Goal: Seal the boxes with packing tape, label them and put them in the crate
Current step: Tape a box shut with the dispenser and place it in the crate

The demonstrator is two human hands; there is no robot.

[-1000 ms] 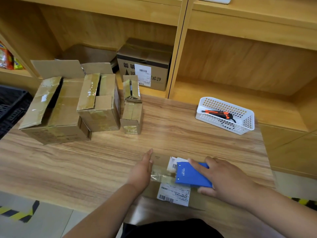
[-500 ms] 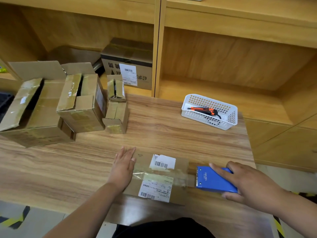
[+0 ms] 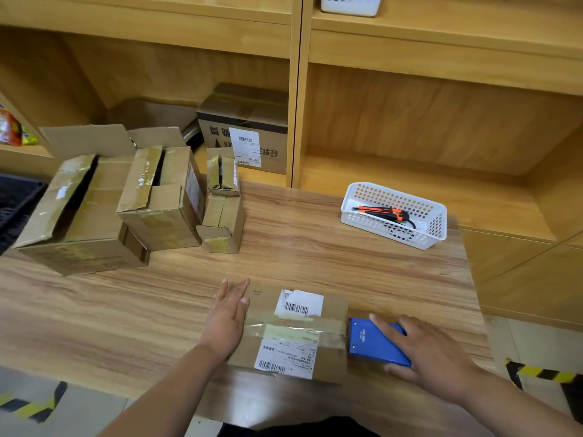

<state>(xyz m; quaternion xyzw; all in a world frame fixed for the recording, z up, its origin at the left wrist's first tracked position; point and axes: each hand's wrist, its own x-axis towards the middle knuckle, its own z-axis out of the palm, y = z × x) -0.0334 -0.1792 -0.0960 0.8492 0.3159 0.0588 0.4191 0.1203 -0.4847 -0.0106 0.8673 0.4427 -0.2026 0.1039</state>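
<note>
A flat cardboard box (image 3: 331, 361) lies at the table's near edge, with two white barcode labels and a strip of clear tape across its top. My left hand (image 3: 227, 320) presses flat on the box's left end, fingers straight. My right hand (image 3: 422, 351) grips a blue tape dispenser (image 3: 372, 342) at the box's right edge. Three opened cardboard boxes stand at the back left: a large one (image 3: 79, 216), a middle one (image 3: 161, 197) and a small one (image 3: 222, 212). The corner of a black crate (image 3: 15, 200) shows at the far left.
A white mesh basket (image 3: 438, 228) holding an orange utility knife (image 3: 383, 212) sits at the table's back right. A labelled box (image 3: 243, 127) stands in the shelf behind. Wooden shelving runs along the back. Yellow-black floor tape marks both near corners.
My right hand has drawn the blue dispenser rightward across the box top to its right edge, laying tape. My left hand stayed pressed on the left end.
</note>
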